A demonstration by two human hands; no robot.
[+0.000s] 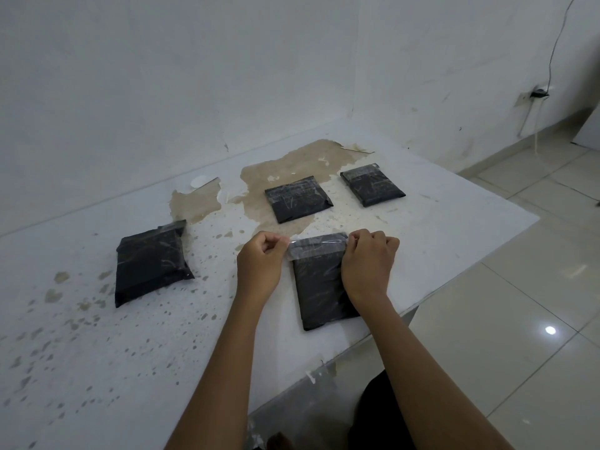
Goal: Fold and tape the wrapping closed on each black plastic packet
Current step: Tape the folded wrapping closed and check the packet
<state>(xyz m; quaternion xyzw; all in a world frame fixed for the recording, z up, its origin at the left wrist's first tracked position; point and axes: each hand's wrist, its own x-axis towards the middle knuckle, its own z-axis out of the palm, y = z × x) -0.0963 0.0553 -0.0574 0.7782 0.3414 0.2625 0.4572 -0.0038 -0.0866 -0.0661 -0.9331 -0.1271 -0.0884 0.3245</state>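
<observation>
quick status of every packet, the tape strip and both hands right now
near packet: flat on table, tape being laid across its far end
tape strip: stretched between both hands
left hand: pinching the tape's left end
right hand: pinching the tape's right end
left packet: taped, lying flat
middle far packet: taped, lying flat
right far packet: taped, lying flat

Four black plastic packets, flat on a stained white table. Nearest packet (319, 287): upright rectangle near the front edge, clear tape strip (316, 248) stretched across its folded top. Left packet (151, 264), tilted, well apart. Middle far packet (297, 200) and right far packet (372, 185), both taped along their tops.
</observation>
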